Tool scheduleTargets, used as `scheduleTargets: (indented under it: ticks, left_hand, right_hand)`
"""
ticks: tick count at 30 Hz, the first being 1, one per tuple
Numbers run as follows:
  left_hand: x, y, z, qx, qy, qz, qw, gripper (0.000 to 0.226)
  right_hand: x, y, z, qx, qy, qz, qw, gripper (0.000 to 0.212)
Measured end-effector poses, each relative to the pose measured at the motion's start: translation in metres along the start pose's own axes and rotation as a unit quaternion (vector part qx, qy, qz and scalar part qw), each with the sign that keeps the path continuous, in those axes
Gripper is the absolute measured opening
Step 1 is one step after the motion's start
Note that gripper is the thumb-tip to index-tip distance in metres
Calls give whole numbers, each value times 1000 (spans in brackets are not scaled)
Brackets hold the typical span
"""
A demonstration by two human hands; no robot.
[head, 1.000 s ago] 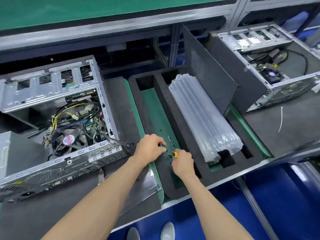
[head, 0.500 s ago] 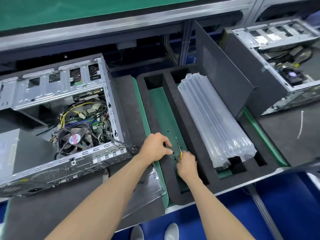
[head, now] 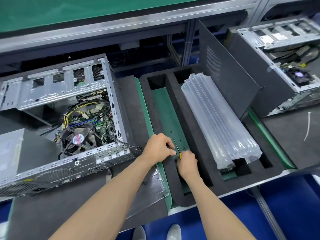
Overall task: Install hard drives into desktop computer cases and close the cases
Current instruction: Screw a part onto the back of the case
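The right hand (head: 187, 163) curls around a yellow-handled screwdriver (head: 177, 149); the left hand (head: 158, 148) pinches beside its shaft, what it holds too small to tell. Both are over the foam tray (head: 192, 129), the open computer case (head: 65, 125) just left.

An open computer case (head: 57, 122) lies at the left of the worktop (head: 285, 134). Right of it sits a foam tray (head: 195, 118) holding a roll of air cushion (head: 218, 122). A second case (head: 284, 66) stands far right, a side panel (head: 225, 71) leaning between.
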State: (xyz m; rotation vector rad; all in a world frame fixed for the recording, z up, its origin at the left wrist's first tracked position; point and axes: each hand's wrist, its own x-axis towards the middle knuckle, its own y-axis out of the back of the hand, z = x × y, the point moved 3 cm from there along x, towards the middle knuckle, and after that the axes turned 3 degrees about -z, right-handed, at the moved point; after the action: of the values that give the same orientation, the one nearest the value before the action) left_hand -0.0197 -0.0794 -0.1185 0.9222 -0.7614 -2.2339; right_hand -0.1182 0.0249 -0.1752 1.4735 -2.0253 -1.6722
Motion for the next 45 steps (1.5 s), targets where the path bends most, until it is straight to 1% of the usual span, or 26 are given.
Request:
scheduleTargets:
  ticks: [4, 8, 9, 12, 14, 15, 16, 18, 20, 23, 26, 29, 31, 35, 38, 41, 43, 45]
  left_hand:
    - [-2, -1, 1, 1, 4, -2, 1000, 15]
    - [-6, -3, 2, 6, 11, 2, 1000, 15]
    - [-7, -4, 2, 6, 12, 5, 1000, 18]
    - [-9, -3, 4, 11, 17, 16, 1000, 21]
    - [-12, -3, 7, 2, 18, 40, 999, 14]
    - [-15, -3, 8, -31, 22, 65, 997, 7]
    - [-19, -3, 9, -84, 31, 90, 992, 5]
    - [-28, -4, 12, -206, 62, 117, 970, 22]
    - [-36, -3, 19, -280, 71, 117, 950, 29]
    - [-46, 10, 35, -326, 55, 118, 936, 31]
    - [-59, 26, 42, -372, 50, 110, 920, 23]
    - [-80, 38, 40, -436, 50, 112, 891, 16]
    - [-96, 43, 33, -467, 49, 121, 874, 15]
    - [-129, 48, 17, -486, 62, 131, 862, 16]
    - [-151, 44, 0, -552, 99, 109, 821, 22]
    - [-179, 34, -18, -601, 114, 44, 790, 25]
    - [-199, 29, -34, -654, 118, 26, 746, 26]
    - [-217, 32, -53, -717, 110, 34, 687, 24]
  right_hand:
    - [-2, -5, -5, -28, -7, -19, 999, 14]
    - [0, 2, -5, -3, -14, -26, 1000, 14]
    - [0, 5, -4, 20, -13, -20, 999, 13]
    - [-5, 14, -2, 136, -15, 20, 990, 34]
    - [-13, 25, -5, 220, -9, 52, 974, 33]
    - [-17, 32, -7, 259, -3, 63, 964, 29]
    - [-23, 41, -11, 297, 7, 72, 952, 24]
    - [-33, 56, -19, 343, 35, 89, 935, 21]
    - [-43, 70, -27, 348, 71, 110, 928, 23]
    - [-58, 85, -39, 345, 107, 136, 923, 23]
    - [-70, 96, -48, 339, 136, 151, 918, 15]
    - [-88, 104, -58, 328, 171, 158, 916, 6]
    - [-103, 104, -67, 328, 186, 151, 914, 8]
    - [-136, 95, -84, 314, 213, 159, 911, 9]
    - [-162, 81, -91, 338, 201, 178, 902, 14]
    - [-190, 64, -95, 351, 186, 200, 895, 17]
    - [-208, 54, -100, 343, 200, 207, 894, 16]
    - [-225, 45, -110, 328, 223, 209, 894, 19]
